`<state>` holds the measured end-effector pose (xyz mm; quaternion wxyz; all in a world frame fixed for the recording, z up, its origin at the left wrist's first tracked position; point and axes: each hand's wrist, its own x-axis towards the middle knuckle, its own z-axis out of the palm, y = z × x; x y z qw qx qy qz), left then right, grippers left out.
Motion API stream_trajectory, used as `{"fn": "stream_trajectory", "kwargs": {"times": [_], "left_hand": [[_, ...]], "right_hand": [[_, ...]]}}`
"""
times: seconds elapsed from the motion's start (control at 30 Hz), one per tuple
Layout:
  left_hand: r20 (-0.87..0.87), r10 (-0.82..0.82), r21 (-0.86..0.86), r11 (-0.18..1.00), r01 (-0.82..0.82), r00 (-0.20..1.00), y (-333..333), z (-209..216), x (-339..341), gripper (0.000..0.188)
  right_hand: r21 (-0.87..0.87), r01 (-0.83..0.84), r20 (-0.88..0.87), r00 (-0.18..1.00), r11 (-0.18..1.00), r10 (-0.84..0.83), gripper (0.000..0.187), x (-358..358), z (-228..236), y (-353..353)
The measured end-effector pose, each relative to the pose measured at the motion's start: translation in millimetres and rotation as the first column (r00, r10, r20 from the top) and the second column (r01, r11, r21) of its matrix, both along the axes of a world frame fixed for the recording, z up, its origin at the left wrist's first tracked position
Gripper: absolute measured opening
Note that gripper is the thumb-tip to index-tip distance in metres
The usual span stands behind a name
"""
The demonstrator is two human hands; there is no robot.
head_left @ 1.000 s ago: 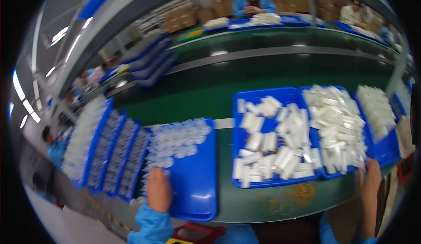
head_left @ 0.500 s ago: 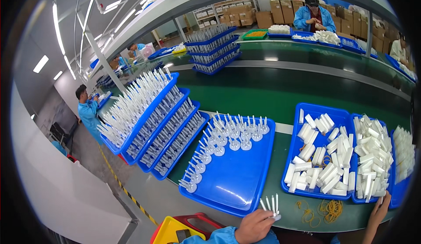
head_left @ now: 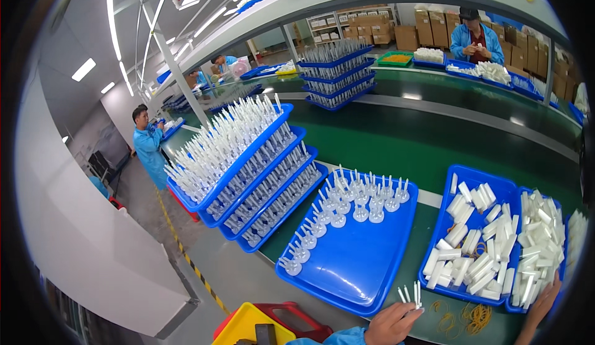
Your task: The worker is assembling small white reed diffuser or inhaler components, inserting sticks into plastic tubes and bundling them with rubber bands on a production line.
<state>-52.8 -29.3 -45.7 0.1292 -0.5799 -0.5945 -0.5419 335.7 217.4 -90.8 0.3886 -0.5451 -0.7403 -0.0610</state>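
Note:
My left hand [head_left: 393,324], its fingers closed, holds a small piece with several upright white prongs [head_left: 410,295] just beyond the front right corner of a wide blue tray [head_left: 347,264]. Along that tray's far and left sides stand similar pronged pieces with clear round bases [head_left: 361,210]. At the right, my right hand [head_left: 544,300] is against the near right edge of a blue tray [head_left: 515,301] heaped with white oblong pieces [head_left: 538,246]. Its fingertips are partly hidden there, so whether it grips anything does not show.
Loose yellow rubber bands [head_left: 476,318] lie between my hands. Another blue tray [head_left: 434,236] holds white pieces and bands. Tall stacked trays [head_left: 248,165] of pronged pieces stand left. A yellow bin [head_left: 248,323] is below the table's edge. Across the green belt [head_left: 396,128] a person [head_left: 476,41] works.
The view has swung left, so everything sits farther right in the picture. My left hand keeps its pronged piece. My right hand stays at the tray edge.

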Motion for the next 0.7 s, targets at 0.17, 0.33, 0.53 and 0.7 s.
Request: {"fn": "stream_trajectory", "kwargs": {"times": [0.17, 0.33, 0.53, 0.7], "left_hand": [[-0.023, 0.142, 0.021, 0.99, -0.141, 0.99, 2.1, -1.2, 4.8, 0.03], [-0.081, 0.185, -0.081, 0.978, -0.192, 0.979, 1.5, -3.8, 7.9, 0.028], [-0.124, 0.252, -0.027, 0.966, -0.258, 0.96, 3.5, 1.8, 6.9, 0.028], [-0.165, 0.268, 0.006, 0.963, -0.271, 0.949, 4.5, -4.2, 7.3, 0.03]], "right_hand": [[0.067, 0.046, 0.103, 0.993, 0.997, -0.053, 0.036, -4.0, -5.2, -4.3], [0.442, -0.039, 0.195, 0.979, 0.896, -0.054, 0.036, -63.2, 54.4, -28.9], [0.305, -0.043, 0.086, 0.996, 0.951, 0.017, 0.03, -46.9, 41.3, -31.2], [0.327, -0.129, 0.079, 0.991, 0.936, 0.109, 0.029, -40.9, 39.3, -29.3]]}}
